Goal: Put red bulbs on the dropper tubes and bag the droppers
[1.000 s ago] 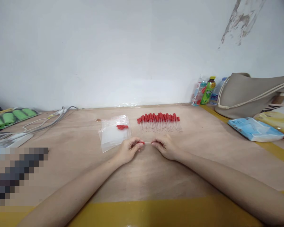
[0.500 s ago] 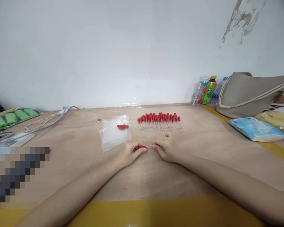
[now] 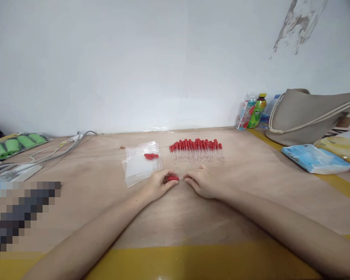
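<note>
My left hand (image 3: pixel 160 183) is closed around the red rubber bulb (image 3: pixel 173 178) of a dropper above the table. Its thin clear tube (image 3: pixel 180 179) points right, and my right hand (image 3: pixel 202 182) pinches the far end between thumb and fingers. Behind my hands lies a row of similar droppers (image 3: pixel 196 145), red bulbs toward the wall and clear tubes toward me. Loose red rubber bulbs (image 3: pixel 151 156) rest on clear zip bags (image 3: pixel 140 173) to the left of that row.
At the right stand drink bottles (image 3: pixel 257 111) by the wall, a grey bag (image 3: pixel 306 116) and a blue tissue pack (image 3: pixel 316 158). Cables (image 3: pixel 67 146) and a pack of green rolls (image 3: pixel 13 146) lie at the left. Yellow tape (image 3: pixel 151 262) runs along the near table edge.
Both hands have shifted slightly up and left with the dropper. More of the red bulb shows, and a shorter length of tube is visible between the hands.
</note>
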The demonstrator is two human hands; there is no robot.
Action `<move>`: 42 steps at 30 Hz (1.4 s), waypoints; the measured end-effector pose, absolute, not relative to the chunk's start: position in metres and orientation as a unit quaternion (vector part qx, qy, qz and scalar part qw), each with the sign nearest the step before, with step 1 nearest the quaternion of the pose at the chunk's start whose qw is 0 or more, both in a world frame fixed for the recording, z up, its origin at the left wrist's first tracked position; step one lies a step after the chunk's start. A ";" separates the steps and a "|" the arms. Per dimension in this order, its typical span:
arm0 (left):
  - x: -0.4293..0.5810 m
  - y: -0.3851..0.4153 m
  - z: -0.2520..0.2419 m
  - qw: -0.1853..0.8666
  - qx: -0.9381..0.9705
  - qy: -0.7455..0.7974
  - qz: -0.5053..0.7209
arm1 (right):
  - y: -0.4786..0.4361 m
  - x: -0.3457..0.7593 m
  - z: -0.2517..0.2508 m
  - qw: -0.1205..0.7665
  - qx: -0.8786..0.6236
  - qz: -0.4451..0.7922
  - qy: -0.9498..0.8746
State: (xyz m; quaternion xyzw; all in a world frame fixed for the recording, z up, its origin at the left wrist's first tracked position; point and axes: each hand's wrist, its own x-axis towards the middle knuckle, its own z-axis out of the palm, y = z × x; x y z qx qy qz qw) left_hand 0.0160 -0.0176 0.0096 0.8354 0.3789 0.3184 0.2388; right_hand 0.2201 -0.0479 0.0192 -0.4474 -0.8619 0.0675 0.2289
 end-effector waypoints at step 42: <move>0.007 -0.007 0.007 0.150 0.849 0.412 0.296 | 0.041 0.152 0.018 0.221 -0.673 0.017 -0.706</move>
